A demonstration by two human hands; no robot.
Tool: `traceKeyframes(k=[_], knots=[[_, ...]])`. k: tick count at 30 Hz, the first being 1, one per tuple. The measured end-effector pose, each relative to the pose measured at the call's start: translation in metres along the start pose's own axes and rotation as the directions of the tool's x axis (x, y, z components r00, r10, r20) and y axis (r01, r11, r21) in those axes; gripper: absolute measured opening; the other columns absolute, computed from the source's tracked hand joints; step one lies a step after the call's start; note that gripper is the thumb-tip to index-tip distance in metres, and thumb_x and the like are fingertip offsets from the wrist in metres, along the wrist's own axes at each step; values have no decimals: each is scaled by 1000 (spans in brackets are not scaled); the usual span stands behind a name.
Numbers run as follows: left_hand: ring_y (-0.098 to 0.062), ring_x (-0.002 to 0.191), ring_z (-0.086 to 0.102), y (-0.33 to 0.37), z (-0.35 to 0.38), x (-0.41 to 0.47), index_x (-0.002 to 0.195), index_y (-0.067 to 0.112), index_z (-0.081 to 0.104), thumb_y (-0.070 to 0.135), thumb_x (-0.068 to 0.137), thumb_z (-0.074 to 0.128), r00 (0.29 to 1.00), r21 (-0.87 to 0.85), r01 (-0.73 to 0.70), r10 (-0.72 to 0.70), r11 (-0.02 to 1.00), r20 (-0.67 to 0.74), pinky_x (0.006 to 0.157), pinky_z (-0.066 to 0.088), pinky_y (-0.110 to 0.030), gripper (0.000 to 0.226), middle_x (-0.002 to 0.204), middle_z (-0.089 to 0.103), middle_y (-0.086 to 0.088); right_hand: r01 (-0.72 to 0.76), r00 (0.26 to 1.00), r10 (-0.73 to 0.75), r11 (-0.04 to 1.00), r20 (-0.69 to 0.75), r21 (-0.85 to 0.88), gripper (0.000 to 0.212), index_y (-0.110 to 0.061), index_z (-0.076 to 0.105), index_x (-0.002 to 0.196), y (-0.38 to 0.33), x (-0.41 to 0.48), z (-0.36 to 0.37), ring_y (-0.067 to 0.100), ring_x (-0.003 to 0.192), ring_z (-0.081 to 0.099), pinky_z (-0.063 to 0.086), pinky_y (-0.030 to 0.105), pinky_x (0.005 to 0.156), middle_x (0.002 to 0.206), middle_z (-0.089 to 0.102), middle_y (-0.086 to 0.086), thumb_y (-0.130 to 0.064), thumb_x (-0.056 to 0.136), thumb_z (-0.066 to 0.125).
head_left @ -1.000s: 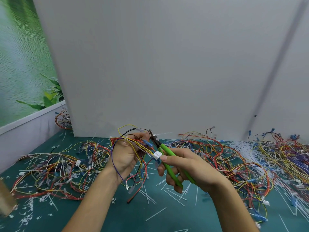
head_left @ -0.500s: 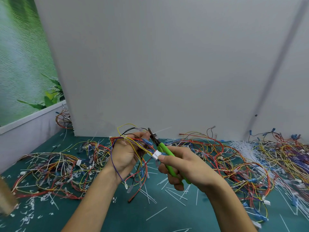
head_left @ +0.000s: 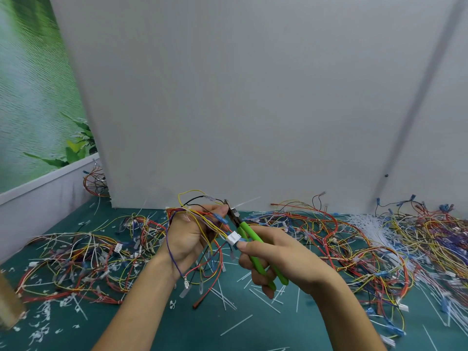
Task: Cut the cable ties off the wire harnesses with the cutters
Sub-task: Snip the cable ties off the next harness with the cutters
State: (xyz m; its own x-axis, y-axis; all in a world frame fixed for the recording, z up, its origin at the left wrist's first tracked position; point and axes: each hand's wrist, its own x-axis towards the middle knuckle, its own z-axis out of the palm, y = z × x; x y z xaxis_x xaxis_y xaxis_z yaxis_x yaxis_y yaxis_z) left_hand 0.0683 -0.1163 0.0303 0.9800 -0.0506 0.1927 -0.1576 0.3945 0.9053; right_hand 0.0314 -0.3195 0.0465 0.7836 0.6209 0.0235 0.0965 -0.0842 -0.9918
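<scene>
Both hands are up off the teal-green counter point(head_left: 182, 330), working close together in the middle of the view. The left hand point(head_left: 188, 239) is clamped round a loose wire harness point(head_left: 205, 222) of yellow, red, black and purple leads. Its thumb sits on top, strands loop above the fist, and others trail below the wrist to small metal terminals. A white plastic connector block point(head_left: 233, 238) on that harness hangs between the two hands, right at the tip of the right forefinger.

The right hand point(head_left: 278, 257) is wrapped round the green-handled cutters point(head_left: 249, 234), fingers curled over both grips. The dark steel head angles up and left and sits right at the left thumb tip. A thin white cable tie tail point(head_left: 247, 200) pokes out to the right just past the cutter head. Whether the blades are closed on it I cannot tell; the spot is too small.

Down on the counter, a tangled heap of multicoloured harnesses point(head_left: 76, 259) lies to the left, and a larger heap point(head_left: 336, 239) spreads to the right. A sheaf of long white plastic strips point(head_left: 364, 221) lies far right by the wall. Snipped white tie pieces point(head_left: 263, 301) litter the counter beneath the hands. A plain grey wall panel point(head_left: 228, 97) rises behind, and a green leafy picture point(head_left: 30, 102) fills the left side.
</scene>
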Motion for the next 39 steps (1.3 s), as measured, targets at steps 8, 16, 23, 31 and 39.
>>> traceKeyframes(k=[8,16,23,31,39], knots=[[-14,52,66,2,2,0,73,11,80,18,65,79,1000,-33,15,-16,999,-26,54,55,-22,10,62,68,-4,0,1000,-1,1000,-19,-7,17,-12,54,98,-1,0,7,21,49,50,48,30,45,81,58,7,-27,94,60],[-16,54,65,1,0,-1,82,5,76,19,67,80,1000,0,-7,7,1000,-25,55,54,-23,21,64,68,-7,-35,999,35,997,-7,-70,30,-8,56,109,-4,0,9,26,69,59,60,42,59,87,60,6,-36,97,62],[-12,57,69,3,2,-3,72,16,82,20,59,78,999,-15,-29,29,999,-17,55,56,-21,14,68,73,-3,-5,1000,4,1000,-20,-24,12,-29,59,86,-2,1,10,20,50,45,46,30,46,74,53,2,-36,95,62],[-13,58,66,4,3,-5,75,15,81,28,55,90,1000,47,-16,16,999,-6,58,55,-22,25,67,70,-4,-24,999,22,997,-32,-72,9,-14,53,96,-4,-1,11,23,53,56,54,34,48,82,58,9,-22,100,56],[-15,58,66,6,2,-7,75,14,80,30,63,85,999,105,-45,43,993,16,59,54,-22,21,66,70,-7,-44,998,37,985,-42,-166,14,-6,53,110,-5,0,10,24,63,58,58,42,59,85,57,10,-17,103,58]])
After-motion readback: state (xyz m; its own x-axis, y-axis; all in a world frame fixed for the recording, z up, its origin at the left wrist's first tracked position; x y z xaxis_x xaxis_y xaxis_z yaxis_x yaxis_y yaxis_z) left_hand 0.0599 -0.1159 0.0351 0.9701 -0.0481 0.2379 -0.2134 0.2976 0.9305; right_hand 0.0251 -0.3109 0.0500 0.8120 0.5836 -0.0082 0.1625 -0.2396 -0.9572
